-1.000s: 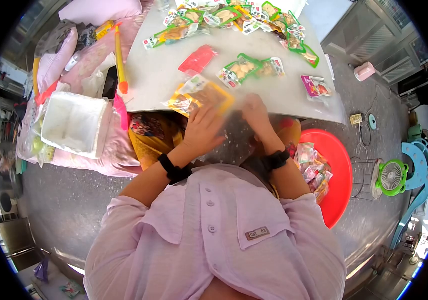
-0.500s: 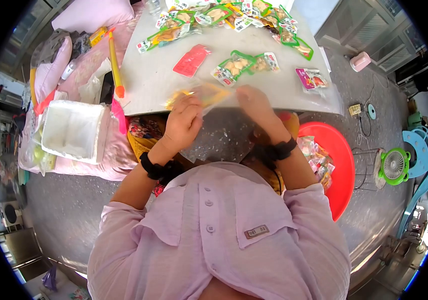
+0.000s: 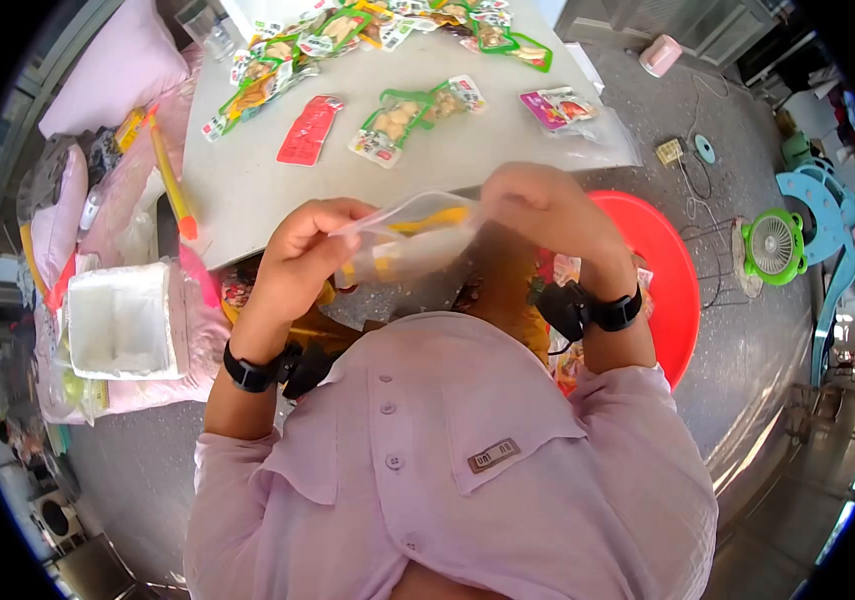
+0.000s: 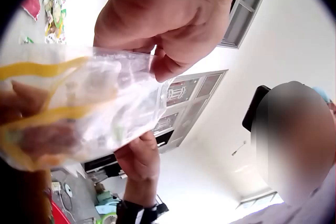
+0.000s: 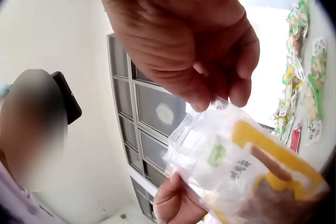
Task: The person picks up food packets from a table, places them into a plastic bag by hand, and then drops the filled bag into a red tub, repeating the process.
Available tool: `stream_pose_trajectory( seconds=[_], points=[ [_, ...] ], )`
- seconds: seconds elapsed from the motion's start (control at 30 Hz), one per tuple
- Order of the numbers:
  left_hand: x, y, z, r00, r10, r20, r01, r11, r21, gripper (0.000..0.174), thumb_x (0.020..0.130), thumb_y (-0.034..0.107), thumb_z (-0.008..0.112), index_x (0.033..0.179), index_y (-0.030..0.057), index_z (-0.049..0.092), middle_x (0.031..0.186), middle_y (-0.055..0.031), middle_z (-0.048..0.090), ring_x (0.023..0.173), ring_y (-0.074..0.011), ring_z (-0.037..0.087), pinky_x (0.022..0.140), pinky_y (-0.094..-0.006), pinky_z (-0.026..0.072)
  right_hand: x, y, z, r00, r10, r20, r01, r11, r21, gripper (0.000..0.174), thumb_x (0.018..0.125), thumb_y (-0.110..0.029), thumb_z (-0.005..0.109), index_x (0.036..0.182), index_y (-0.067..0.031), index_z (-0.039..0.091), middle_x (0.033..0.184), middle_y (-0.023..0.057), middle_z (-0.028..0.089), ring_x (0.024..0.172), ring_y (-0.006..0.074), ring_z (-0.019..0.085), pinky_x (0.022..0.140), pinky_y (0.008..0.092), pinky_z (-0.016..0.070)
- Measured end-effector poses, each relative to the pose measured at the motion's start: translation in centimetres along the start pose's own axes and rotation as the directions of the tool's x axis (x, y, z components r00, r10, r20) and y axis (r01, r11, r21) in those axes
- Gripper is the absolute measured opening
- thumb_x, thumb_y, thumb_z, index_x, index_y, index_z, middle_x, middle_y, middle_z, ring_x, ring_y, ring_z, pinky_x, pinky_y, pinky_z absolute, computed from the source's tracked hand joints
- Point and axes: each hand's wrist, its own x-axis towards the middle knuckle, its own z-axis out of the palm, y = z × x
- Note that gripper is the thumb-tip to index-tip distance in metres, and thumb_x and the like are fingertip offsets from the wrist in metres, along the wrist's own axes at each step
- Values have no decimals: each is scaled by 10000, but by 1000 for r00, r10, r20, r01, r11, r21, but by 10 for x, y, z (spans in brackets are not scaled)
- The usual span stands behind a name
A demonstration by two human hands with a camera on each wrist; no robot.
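Between the two hands hangs a clear bag with yellow edging (image 3: 416, 245), held in front of the body at the table's near edge. My left hand (image 3: 303, 262) pinches one side of its top, thumb on the plastic. The opposite top corner is pinched by my right hand (image 3: 556, 212). In the left wrist view the bag (image 4: 105, 100) shows brownish contents, with the left hand (image 4: 170, 16) gripping its rim. Thumb and fingers of the right hand (image 5: 189, 40) grip the bag (image 5: 226, 155) in the right wrist view.
On the table (image 3: 238, 190) lie a red packet (image 3: 310, 131), green-edged packets (image 3: 397, 122), a purple packet (image 3: 555, 107) and a pile of packets (image 3: 338, 30). A red basin (image 3: 676, 290) with packets stands at right, a white foam box (image 3: 120, 322) at left.
Both hands have lifted the bag off the table edge and closer to the body. The right hand has taken hold of its other side. The head view has shifted.
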Motion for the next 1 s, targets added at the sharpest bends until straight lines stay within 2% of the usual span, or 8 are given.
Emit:
stream_pose_trajectory(
  seconds=[0.13,0.33,0.43,0.63,0.83,0.9,0.97,1.0],
  points=[
    [4,-2,11,1000,-26,13,25,1000,10,68,803,-1,447,828,50,483,962,-133,536,951,-244,494,837,-361,366,-17,13,7,981,192,-29,-195,971,-142,104,731,-123,496,746,-21,511,721,112,531,703,249,515,592,311,394],
    [8,-10,14,995,-36,94,35,999,10,70,804,16,447,854,48,483,958,-138,526,958,-255,489,845,-368,363,-31,7,28,998,-21,-61,21,1000,-3,143,714,-141,504,768,-9,516,741,132,536,702,286,525,606,361,400],
    [10,-22,16,990,21,140,-34,995,92,61,805,15,468,863,26,479,959,-144,515,886,-242,530,781,-333,419,-27,5,43,998,-48,50,50,998,-45,127,730,-122,524,786,-10,504,739,127,505,720,277,505,623,338,396],
    [7,-37,12,985,-74,158,66,996,53,79,798,34,489,875,15,491,949,-115,519,889,-191,512,788,-310,402,-43,15,39,995,-87,-40,87,996,-24,132,717,-153,508,729,-21,500,698,140,531,692,319,514,604,378,403],
    [5,-64,-1,893,-444,76,427,887,176,92,810,70,470,875,14,502,856,-74,550,788,-121,508,721,-242,408,-121,20,-33,882,198,-429,-279,951,-135,108,739,-121,536,794,-27,531,660,98,510,641,224,516,575,316,396],
    [0,-85,-13,817,-575,46,560,810,173,97,810,84,464,869,19,506,809,-53,554,746,-104,501,680,-224,403,-151,36,-52,747,500,-438,-434,866,248,111,737,-116,549,780,-16,527,631,61,477,623,146,488,563,273,385],
    [-14,-122,-33,748,-663,-21,657,736,166,103,809,98,463,862,23,509,757,-30,552,689,-87,490,631,-207,393,-174,45,-67,704,524,-479,-529,837,139,110,731,-108,552,765,-7,527,627,49,472,621,123,476,561,262,383],
    [-21,-139,-37,785,-619,-22,612,770,180,95,795,113,488,849,39,515,733,-11,530,633,-68,453,572,-194,366,-183,50,-73,682,532,-502,-574,815,84,109,727,-104,553,758,-2,527,625,44,470,620,112,470,560,256,382]
  ],
)
